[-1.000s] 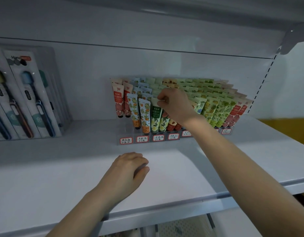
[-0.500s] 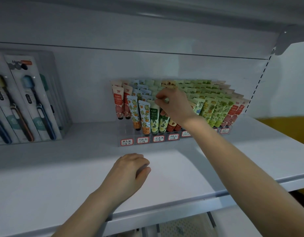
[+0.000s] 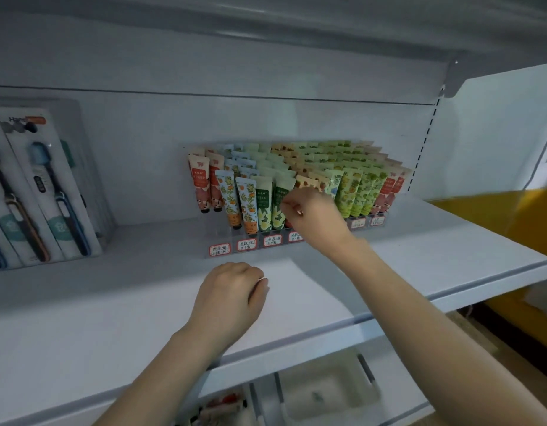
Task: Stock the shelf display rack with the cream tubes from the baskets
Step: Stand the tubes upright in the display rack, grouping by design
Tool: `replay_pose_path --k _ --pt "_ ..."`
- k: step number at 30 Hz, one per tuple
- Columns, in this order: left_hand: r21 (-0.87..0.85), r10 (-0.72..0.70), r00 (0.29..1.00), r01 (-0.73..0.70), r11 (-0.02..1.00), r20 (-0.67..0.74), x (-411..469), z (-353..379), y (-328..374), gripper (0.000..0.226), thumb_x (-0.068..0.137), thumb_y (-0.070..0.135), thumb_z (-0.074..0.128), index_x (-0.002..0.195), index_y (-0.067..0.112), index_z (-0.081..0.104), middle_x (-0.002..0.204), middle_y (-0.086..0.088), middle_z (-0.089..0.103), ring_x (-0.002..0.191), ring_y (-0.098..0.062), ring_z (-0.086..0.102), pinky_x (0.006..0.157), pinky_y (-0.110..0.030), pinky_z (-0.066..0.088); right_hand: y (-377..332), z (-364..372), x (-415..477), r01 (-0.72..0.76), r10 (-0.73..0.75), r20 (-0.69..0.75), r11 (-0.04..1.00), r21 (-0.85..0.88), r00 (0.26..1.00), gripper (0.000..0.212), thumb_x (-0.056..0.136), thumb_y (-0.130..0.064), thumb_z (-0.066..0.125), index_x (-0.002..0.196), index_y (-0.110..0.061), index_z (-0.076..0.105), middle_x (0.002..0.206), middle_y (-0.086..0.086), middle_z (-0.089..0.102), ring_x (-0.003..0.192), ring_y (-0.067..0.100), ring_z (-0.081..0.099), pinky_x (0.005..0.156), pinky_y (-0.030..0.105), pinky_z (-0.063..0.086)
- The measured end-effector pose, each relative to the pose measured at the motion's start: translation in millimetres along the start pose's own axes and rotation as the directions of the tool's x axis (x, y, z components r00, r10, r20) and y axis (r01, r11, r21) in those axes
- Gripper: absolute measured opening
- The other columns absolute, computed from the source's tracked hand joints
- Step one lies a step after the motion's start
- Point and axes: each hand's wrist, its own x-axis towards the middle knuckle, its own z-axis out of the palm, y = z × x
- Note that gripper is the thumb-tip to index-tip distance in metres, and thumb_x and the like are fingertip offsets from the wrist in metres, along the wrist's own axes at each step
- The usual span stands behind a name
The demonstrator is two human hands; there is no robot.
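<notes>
Fingers (image 3: pixel 292 207) of the right hand (image 3: pixel 315 219) are curling beside the dark green tube (image 3: pixel 279 195), having dropped from the tube tops; whether they are pinching it cannot be told. That tube is standing in the clear plastic rack (image 3: pixel 253 245), so it is probably seated. Glossy tubes with flat crimped tops are filling the rows. The left hand (image 3: pixel 232 290) is resting loosely curled and holding nothing on the smooth white shelf (image 3: pixel 112 287), and a basket (image 3: pixel 327 395) is sitting below.
</notes>
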Motion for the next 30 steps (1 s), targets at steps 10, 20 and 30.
replay_pose_path --k 10,20,30 --pt "0.134 0.048 0.989 -0.029 0.991 -0.137 -71 -43 49 0.034 0.085 0.029 0.043 0.075 0.012 0.07 0.072 0.0 0.068 0.065 -0.023 0.063 0.062 -0.028 0.048 -17 -25 -81 0.031 -0.033 0.014 0.997 0.077 0.999 0.019 0.093 -0.012 0.052 0.1 0.0 0.066 0.096 0.014 0.067 0.089 0.028 0.059 0.078 0.043 0.047" --pt "0.145 -0.189 0.98 0.197 0.97 -0.065 -175 -37 95 0.035 0.084 0.031 0.043 0.068 0.011 0.066 0.062 -0.003 0.063 0.057 -0.025 0.061 0.046 -0.027 0.046 -45 -19 -204 0.032 -0.071 0.164 0.973 0.227 0.984 0.018 0.092 -0.016 0.056 0.102 -0.005 0.066 0.091 0.009 0.066 0.085 0.022 0.06 0.073 0.032 0.047" --pt "0.257 -0.566 0.791 0.512 0.82 0.232 -270 -3 33 0.019 0.088 0.02 0.06 0.095 0.006 0.069 0.086 -0.012 0.069 0.078 -0.034 0.064 0.058 -0.037 0.05 -44 71 -260 -0.199 0.086 0.602 0.972 0.123 0.793 0.022 0.095 -0.015 0.049 0.105 -0.002 0.063 0.099 0.018 0.065 0.091 0.032 0.06 0.077 0.038 0.048"
